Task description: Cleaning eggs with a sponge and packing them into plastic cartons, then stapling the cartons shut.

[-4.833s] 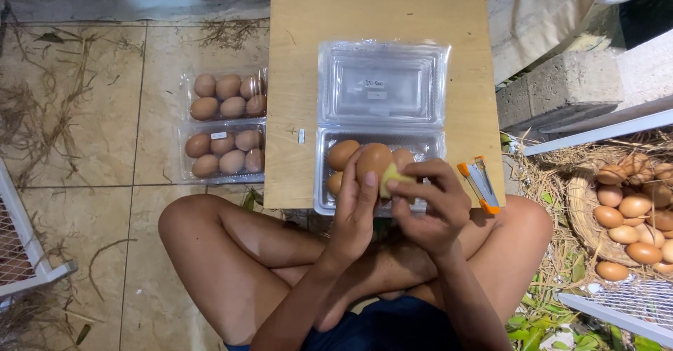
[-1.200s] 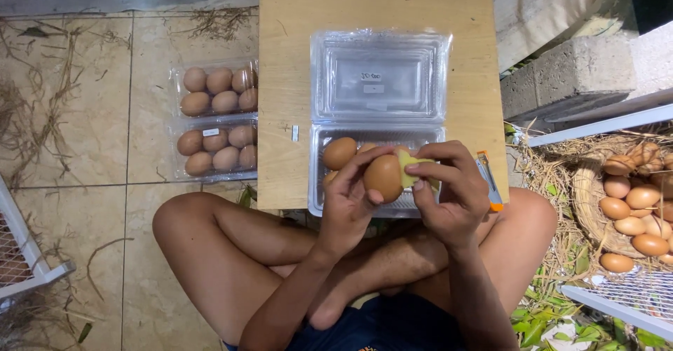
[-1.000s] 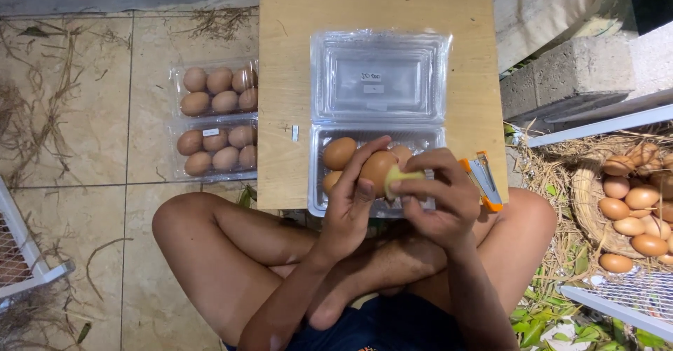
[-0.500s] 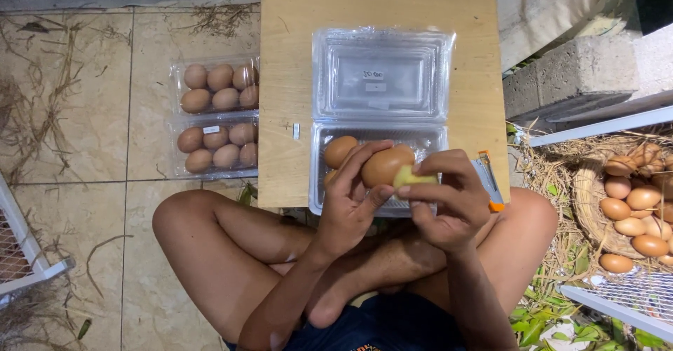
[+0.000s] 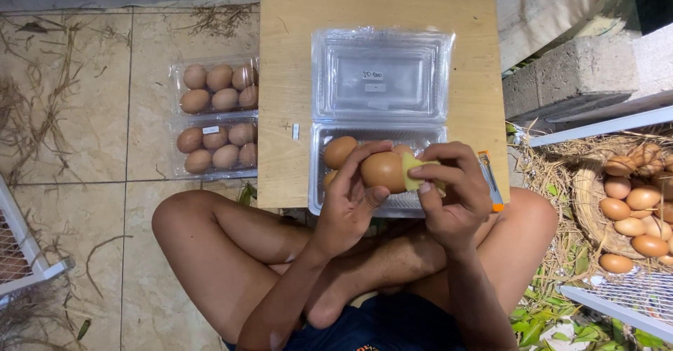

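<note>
On the tiled floor (image 5: 98,134) to my left I see two shut clear packs of brown eggs (image 5: 216,116), with dry straw (image 5: 31,113) scattered about; to my right a straw basket of eggs (image 5: 634,200) sits beside a concrete block (image 5: 561,81)

Beige floor tiles (image 5: 91,113) are showing scattered dry straw (image 5: 28,113) at the left. A low wooden counter (image 5: 294,78) is standing at centre. Concrete blocks (image 5: 561,78) and a white wire cage (image 5: 28,267) are flanking the area under even, artificial-looking light.
</note>
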